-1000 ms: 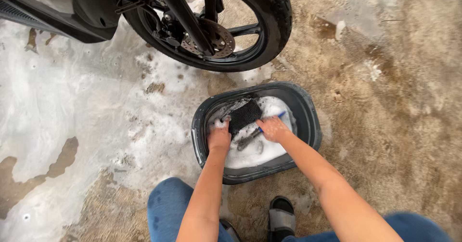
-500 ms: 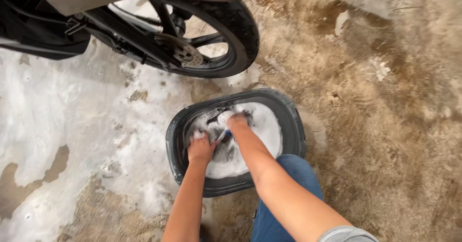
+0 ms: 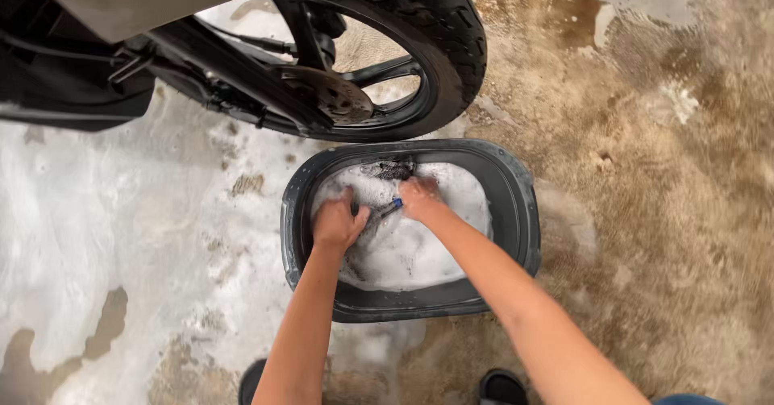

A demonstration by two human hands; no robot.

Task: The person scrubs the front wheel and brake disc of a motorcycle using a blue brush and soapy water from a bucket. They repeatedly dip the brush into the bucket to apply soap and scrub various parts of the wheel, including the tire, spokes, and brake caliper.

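Both hands have sunk deeper into the tub's (image 3: 516, 211) foam; left hand (image 3: 337, 224) and right hand (image 3: 421, 199) grip a half-hidden dark cloth (image 3: 390, 170).

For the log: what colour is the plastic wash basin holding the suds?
Dark grey plastic basin, clearest in the head view.

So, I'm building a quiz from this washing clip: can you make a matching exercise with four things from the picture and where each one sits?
Things:
1. dark oval plastic basin
2. black motorcycle wheel
3. dark soaked cloth
4. left hand

Places:
A. at the far edge of the foam, by the basin's far wall
B. on the wet concrete ground, just in front of the wheel
C. in the suds, at the basin's left side
D. top of the picture, beyond the basin

Pairs: 1-B, 2-D, 3-A, 4-C
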